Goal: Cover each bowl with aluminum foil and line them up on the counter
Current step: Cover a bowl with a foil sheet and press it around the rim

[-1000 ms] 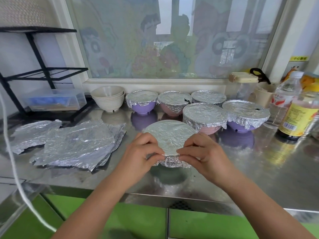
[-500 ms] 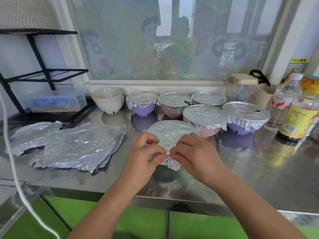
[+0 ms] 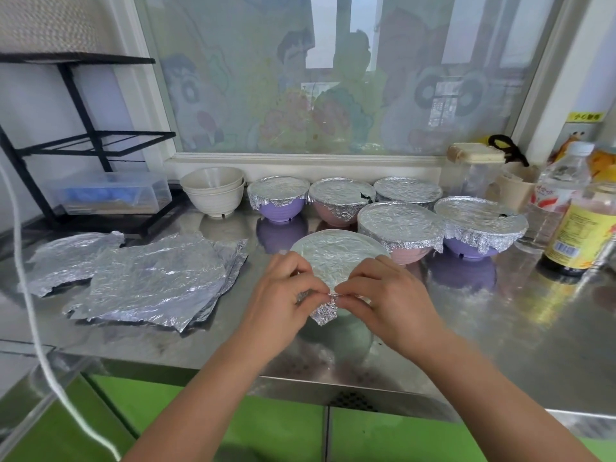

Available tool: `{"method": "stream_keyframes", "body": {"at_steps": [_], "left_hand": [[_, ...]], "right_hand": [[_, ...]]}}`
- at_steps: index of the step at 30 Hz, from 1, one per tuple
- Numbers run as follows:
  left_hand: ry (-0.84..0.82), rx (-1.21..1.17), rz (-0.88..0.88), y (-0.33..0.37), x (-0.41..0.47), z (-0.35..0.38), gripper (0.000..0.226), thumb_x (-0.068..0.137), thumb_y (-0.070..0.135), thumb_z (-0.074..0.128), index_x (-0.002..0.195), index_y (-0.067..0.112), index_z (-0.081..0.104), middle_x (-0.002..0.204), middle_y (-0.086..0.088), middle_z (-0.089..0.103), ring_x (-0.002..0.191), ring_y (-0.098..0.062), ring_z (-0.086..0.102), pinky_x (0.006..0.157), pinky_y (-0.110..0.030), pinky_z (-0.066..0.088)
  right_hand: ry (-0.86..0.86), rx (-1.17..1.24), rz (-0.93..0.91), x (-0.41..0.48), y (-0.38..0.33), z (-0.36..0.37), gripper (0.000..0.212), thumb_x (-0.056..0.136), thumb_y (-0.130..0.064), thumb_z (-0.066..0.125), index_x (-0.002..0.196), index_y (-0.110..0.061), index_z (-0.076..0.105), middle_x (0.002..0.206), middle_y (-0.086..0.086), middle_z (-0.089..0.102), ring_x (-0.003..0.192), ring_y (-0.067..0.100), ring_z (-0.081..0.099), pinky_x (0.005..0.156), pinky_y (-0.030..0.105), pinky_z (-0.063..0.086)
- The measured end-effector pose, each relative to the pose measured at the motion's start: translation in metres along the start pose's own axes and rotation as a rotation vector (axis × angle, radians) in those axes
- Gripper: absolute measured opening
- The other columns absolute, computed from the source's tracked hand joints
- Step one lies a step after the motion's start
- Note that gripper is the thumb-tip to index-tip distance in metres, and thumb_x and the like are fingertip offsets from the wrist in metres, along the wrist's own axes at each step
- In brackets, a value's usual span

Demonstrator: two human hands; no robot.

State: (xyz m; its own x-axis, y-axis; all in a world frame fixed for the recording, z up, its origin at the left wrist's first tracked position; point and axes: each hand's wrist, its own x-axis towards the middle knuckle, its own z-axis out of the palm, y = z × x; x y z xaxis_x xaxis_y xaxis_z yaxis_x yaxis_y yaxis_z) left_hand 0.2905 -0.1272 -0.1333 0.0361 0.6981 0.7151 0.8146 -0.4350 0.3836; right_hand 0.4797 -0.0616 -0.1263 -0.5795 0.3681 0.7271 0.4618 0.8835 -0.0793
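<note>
Foil (image 3: 336, 258), crinkled, caps the bowl (image 3: 348, 320); left hand (image 3: 280, 295) and right hand (image 3: 396, 298) pinch its edge.

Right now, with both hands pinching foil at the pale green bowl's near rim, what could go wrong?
The left hand and right hand pinch one crinkled silver foil flap; it may tear, as dark holes show on the foil-covered back-row pink bowl and right-hand purple bowl. Pulling nearer might slide the pale green bowl toward the steel counter's front edge.
</note>
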Motion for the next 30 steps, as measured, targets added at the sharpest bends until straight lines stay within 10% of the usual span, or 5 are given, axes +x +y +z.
{"method": "stream_keyframes", "body": {"at_steps": [30], "left_hand": [[-0.165,-0.067,0.107,-0.003,0.013,-0.001,0.019,0.085,0.033,0.065,0.080,0.016,0.072,0.083,0.009,0.054,0.080,-0.011,0.052,0.076,-0.016,0.039]], "right_hand": [[0.025,-0.014,-0.046,-0.002,0.006,0.000,0.025,0.085,-0.040,0.057,0.079,-0.025,0.076,0.074,-0.007,0.057,0.070,0.016,0.051,0.056,0.026,0.043]]}}
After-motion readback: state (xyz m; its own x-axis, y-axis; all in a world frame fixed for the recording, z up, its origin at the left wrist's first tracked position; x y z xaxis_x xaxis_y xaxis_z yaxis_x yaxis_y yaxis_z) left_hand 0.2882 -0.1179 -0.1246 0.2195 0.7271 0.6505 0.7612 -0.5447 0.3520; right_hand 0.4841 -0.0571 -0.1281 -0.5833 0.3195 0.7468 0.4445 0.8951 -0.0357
